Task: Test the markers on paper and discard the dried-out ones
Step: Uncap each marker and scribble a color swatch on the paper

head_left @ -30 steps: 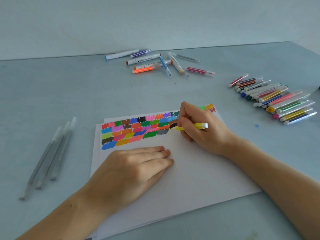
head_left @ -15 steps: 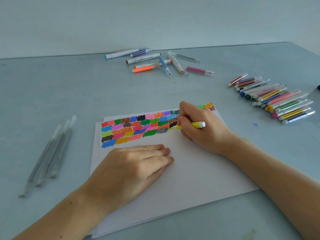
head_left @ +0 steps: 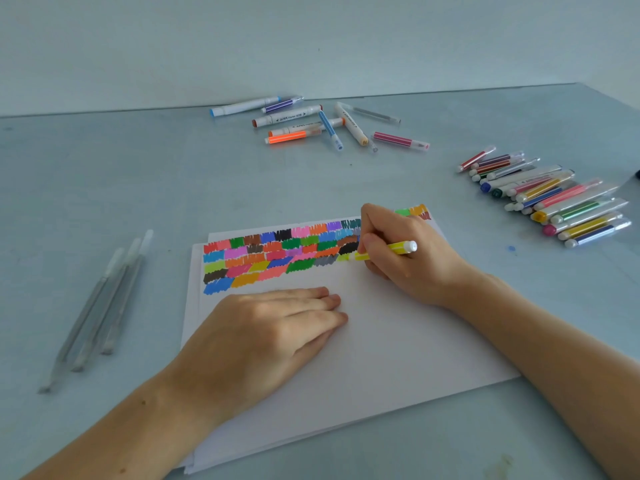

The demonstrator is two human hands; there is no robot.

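Broadly, the bench (head_left: pixel 104 174) carries everything: a stack of paper (head_left: pixel 381 341) lies near its front edge, with a neat row of markers (head_left: pixel 554 199) well apart to the right, a loose scatter of pens (head_left: pixel 311 123) at the back, and three clear grey pens (head_left: pixel 100 306) off to the left. Colour swatches (head_left: pixel 277 254) fill the upper part of the top sheet in rows. The left hand (head_left: pixel 263 337) lies flat on the paper below the swatches, fingers straight and together, pinning the sheet. The right hand (head_left: pixel 405 254) pinches a yellow marker (head_left: pixel 398 249), fingers curled round its barrel, tip down on the paper just right of the grey swatch, where a small yellow patch (head_left: pixel 344 257) shows. The step in hand looks like scribbling a yellow swatch to judge ink flow. To do it well, keep the left palm pressing so the sheet does not slide, hold the tip at a steady slant, make short, even strokes on bare white paper clear of the dark neighbours, and watch for pale or broken lines before sorting this marker.
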